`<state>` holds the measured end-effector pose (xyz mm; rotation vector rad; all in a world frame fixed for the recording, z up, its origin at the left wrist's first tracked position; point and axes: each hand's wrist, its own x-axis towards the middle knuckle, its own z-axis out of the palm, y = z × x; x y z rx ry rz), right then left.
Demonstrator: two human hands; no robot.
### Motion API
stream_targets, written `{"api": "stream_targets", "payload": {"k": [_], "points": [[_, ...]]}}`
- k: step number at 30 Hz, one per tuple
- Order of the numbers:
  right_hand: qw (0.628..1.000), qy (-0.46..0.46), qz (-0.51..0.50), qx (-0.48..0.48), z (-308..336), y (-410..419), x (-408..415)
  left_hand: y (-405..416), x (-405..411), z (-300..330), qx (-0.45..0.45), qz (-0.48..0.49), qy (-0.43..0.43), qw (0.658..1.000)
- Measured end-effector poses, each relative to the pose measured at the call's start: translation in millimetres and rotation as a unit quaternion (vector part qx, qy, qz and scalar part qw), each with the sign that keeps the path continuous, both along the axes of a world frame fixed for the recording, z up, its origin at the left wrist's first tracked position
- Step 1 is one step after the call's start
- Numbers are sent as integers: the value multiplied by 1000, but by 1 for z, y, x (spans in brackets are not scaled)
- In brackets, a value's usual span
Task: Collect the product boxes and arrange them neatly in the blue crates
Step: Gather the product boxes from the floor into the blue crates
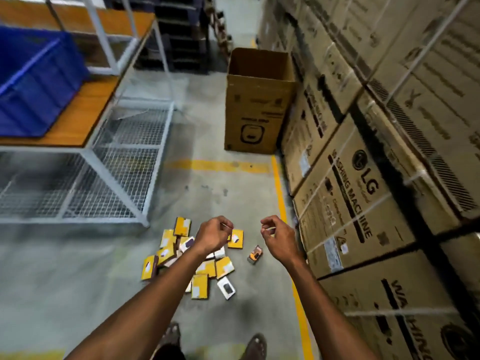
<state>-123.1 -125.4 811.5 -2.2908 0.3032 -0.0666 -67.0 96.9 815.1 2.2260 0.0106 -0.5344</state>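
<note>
Many product boxes [197, 258] uncollected on floor at 6 o'clock, blue crate [36, 81] at 10 o'clock, both hands' fingers [223, 226] loosely curled, empty.

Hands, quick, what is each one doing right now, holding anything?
Left hand: fingers loosely curled, holding nothing, above the pile of product boxes on the floor.
Right hand: fingers loosely curled, holding nothing.
</note>
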Motion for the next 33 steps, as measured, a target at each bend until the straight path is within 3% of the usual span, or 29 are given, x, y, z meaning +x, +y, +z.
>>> {"api": "stream_targets", "payload": {"k": [8,20,27,33], "points": [[997,36,54,29,-15,3,-4,9,-39,-8,36,84,1,996],[993,63,99,5,-66,-12,-10,15,-73,-67,40,120,1,992],[984,114,138,-11,-176,-37,18,1,-78,-168,72,117,22,990],[979,126,156,-20,-315,-59,46,-31,-66,-313,82,128,52,987]]}}
